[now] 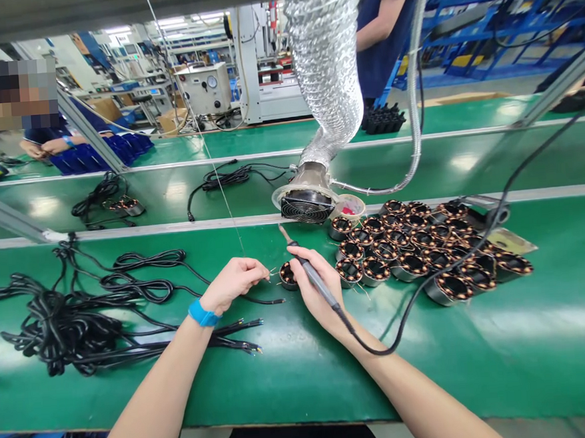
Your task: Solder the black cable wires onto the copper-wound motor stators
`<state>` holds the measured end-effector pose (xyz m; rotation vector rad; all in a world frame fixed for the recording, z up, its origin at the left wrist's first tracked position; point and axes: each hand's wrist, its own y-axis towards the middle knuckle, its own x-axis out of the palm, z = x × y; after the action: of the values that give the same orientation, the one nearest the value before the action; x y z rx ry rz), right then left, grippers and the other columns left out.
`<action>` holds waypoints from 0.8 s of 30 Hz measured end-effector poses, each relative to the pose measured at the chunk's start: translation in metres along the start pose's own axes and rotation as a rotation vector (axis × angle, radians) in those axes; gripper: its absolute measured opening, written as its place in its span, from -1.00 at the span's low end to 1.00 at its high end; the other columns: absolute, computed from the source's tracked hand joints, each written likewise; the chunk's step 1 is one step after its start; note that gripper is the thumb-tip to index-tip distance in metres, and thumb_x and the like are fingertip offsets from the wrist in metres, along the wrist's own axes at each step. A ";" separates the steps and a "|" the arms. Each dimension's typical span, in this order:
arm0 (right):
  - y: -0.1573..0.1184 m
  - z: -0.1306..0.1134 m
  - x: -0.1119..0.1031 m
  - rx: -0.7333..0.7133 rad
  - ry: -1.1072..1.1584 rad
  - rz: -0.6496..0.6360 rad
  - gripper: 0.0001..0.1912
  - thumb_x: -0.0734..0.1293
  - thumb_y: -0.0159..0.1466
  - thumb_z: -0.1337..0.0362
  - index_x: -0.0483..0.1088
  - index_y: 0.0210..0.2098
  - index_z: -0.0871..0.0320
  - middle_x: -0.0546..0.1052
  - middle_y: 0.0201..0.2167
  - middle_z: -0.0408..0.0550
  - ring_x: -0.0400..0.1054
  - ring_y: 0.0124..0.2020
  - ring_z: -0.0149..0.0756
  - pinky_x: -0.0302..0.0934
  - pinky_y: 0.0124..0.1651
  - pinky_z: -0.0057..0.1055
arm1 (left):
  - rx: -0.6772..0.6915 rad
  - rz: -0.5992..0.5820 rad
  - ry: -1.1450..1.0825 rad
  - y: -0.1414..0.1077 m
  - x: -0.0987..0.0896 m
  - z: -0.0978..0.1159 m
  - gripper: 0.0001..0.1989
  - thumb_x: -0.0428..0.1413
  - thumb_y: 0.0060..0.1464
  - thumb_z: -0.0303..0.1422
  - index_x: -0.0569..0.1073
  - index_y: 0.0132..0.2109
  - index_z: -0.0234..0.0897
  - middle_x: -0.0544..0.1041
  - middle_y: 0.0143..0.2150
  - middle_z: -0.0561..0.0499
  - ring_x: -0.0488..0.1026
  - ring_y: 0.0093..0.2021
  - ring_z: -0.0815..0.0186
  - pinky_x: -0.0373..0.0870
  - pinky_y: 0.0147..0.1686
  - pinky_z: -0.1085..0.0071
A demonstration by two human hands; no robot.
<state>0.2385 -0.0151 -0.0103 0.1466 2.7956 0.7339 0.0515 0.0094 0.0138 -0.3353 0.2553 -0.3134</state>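
Note:
My left hand (pixel 236 279), with a blue band on the wrist, is closed in a pinch on thin wire; its fingertips hide most of it. A fine solder-like strand (pixel 226 200) hangs down to this hand. My right hand (pixel 318 285) is wrapped around a soldering iron (pixel 318 285), its tip (pixel 284 233) pointing up and away. Between the hands stands a motor stator (pixel 287 276) with copper windings, partly covered by the right fingers. Thin leads reach from it toward the left fingertips. A black cable (pixel 196 274) runs behind my left hand.
Many stators (pixel 399 238) crowd the right side of the green bench (pixel 304 378). Bundled black cables (pixel 54 322) lie at left. A fume extractor (pixel 306 205) hangs ahead on a foil duct (pixel 328 50). The iron's cord (pixel 412 311) arches across the right. Other people work beyond.

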 end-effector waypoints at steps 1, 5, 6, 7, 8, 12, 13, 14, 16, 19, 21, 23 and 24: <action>-0.001 -0.001 -0.002 -0.016 -0.010 0.039 -0.80 0.25 0.34 0.30 0.46 -0.08 0.08 0.54 -0.26 -0.08 0.46 -0.27 -0.33 0.37 -0.13 -0.37 | -0.001 -0.003 0.003 0.000 0.000 0.000 -0.76 0.15 -0.04 -0.23 0.48 -0.42 -0.37 0.17 -0.59 0.18 -0.05 -0.63 0.55 -0.22 -0.63 0.51; -0.009 -0.002 -0.008 -0.115 0.015 0.112 -0.81 0.21 0.35 0.32 0.46 -0.27 0.11 0.59 -0.35 -0.11 0.50 -0.31 -0.31 0.37 -0.21 -0.37 | 0.008 -0.012 0.011 0.000 0.000 0.001 -0.75 0.16 -0.05 -0.23 0.50 -0.40 -0.39 0.19 -0.58 0.16 -0.03 -0.62 0.55 -0.21 -0.62 0.50; -0.010 -0.003 -0.009 -0.150 0.003 0.108 -0.81 0.20 0.35 0.33 0.46 -0.30 0.11 0.58 -0.39 -0.13 0.49 -0.36 -0.32 0.36 -0.26 -0.38 | 0.007 -0.013 0.009 -0.001 0.000 0.001 -0.75 0.17 -0.05 -0.22 0.50 -0.40 -0.39 0.18 -0.58 0.17 -0.04 -0.62 0.55 -0.22 -0.62 0.50; -0.012 -0.003 -0.009 -0.186 -0.022 0.103 -0.80 0.21 0.34 0.34 0.46 -0.32 0.11 0.58 -0.43 -0.14 0.49 -0.40 -0.33 0.35 -0.29 -0.39 | 0.006 -0.013 0.006 -0.001 0.000 0.001 -0.74 0.17 -0.05 -0.22 0.50 -0.40 -0.39 0.18 -0.58 0.17 -0.04 -0.62 0.55 -0.22 -0.62 0.50; -0.013 -0.004 -0.009 -0.220 -0.056 0.096 -0.80 0.21 0.33 0.34 0.46 -0.34 0.11 0.57 -0.45 -0.15 0.48 -0.43 -0.34 0.34 -0.32 -0.40 | 0.004 -0.014 0.002 -0.001 0.000 0.001 -0.74 0.18 -0.05 -0.22 0.50 -0.40 -0.39 0.17 -0.58 0.17 -0.05 -0.62 0.55 -0.22 -0.62 0.49; -0.013 -0.008 -0.009 -0.312 -0.134 0.067 -0.80 0.21 0.31 0.36 0.45 -0.37 0.11 0.58 -0.47 -0.17 0.47 -0.48 -0.37 0.32 -0.36 -0.43 | 0.003 -0.012 -0.008 -0.001 0.000 0.002 -0.72 0.19 -0.05 -0.20 0.49 -0.40 -0.39 0.16 -0.59 0.18 -0.06 -0.62 0.55 -0.22 -0.62 0.49; -0.012 -0.009 -0.009 -0.323 -0.136 0.064 -0.80 0.21 0.31 0.36 0.45 -0.36 0.11 0.58 -0.47 -0.17 0.47 -0.48 -0.38 0.33 -0.36 -0.44 | 0.004 -0.011 -0.008 -0.001 0.000 0.002 -0.72 0.19 -0.05 -0.20 0.49 -0.40 -0.39 0.16 -0.59 0.18 -0.06 -0.62 0.55 -0.22 -0.62 0.49; -0.012 -0.009 -0.008 -0.330 -0.137 0.063 -0.80 0.21 0.31 0.37 0.45 -0.36 0.11 0.58 -0.47 -0.17 0.47 -0.48 -0.38 0.33 -0.36 -0.44 | 0.006 -0.008 -0.007 -0.001 0.000 0.002 -0.72 0.19 -0.05 -0.19 0.50 -0.40 -0.39 0.16 -0.59 0.18 -0.05 -0.62 0.55 -0.22 -0.62 0.49; -0.012 -0.009 -0.008 -0.332 -0.138 0.064 -0.81 0.21 0.31 0.37 0.45 -0.36 0.11 0.58 -0.47 -0.17 0.47 -0.48 -0.39 0.33 -0.36 -0.45 | 0.010 -0.001 -0.003 -0.001 0.000 0.002 -0.71 0.19 -0.04 -0.19 0.50 -0.40 -0.39 0.17 -0.59 0.18 -0.05 -0.62 0.55 -0.21 -0.62 0.49; -0.012 -0.009 -0.008 -0.316 -0.134 0.060 -0.80 0.21 0.31 0.37 0.45 -0.36 0.11 0.59 -0.46 -0.17 0.47 -0.48 -0.38 0.34 -0.36 -0.44 | 0.012 0.007 -0.002 -0.001 0.000 0.001 -0.71 0.19 -0.03 -0.18 0.49 -0.39 -0.39 0.17 -0.59 0.18 -0.05 -0.62 0.55 -0.21 -0.62 0.49; -0.012 -0.009 -0.008 -0.296 -0.129 0.060 -0.79 0.20 0.32 0.35 0.45 -0.36 0.11 0.59 -0.46 -0.17 0.48 -0.47 -0.37 0.35 -0.35 -0.43 | 0.018 0.006 0.000 -0.001 0.000 0.001 -0.71 0.19 -0.03 -0.18 0.49 -0.39 -0.38 0.17 -0.59 0.18 -0.06 -0.62 0.55 -0.21 -0.62 0.49; -0.013 -0.009 -0.009 -0.270 -0.130 0.076 -0.78 0.20 0.32 0.34 0.46 -0.36 0.10 0.59 -0.46 -0.16 0.49 -0.46 -0.35 0.36 -0.33 -0.41 | 0.023 0.005 0.004 -0.001 0.000 0.000 -0.71 0.19 -0.02 -0.19 0.49 -0.40 -0.38 0.17 -0.58 0.17 -0.06 -0.62 0.55 -0.22 -0.62 0.49; -0.013 -0.008 -0.009 -0.256 -0.131 0.091 -0.78 0.20 0.33 0.33 0.46 -0.36 0.10 0.59 -0.46 -0.15 0.49 -0.45 -0.34 0.36 -0.31 -0.39 | 0.024 0.006 0.007 -0.002 0.000 0.000 -0.72 0.19 -0.02 -0.19 0.49 -0.39 -0.38 0.18 -0.58 0.17 -0.06 -0.62 0.55 -0.21 -0.62 0.49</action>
<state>0.2445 -0.0318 -0.0077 0.2647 2.5586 1.0558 0.0512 0.0080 0.0146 -0.3096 0.2589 -0.3117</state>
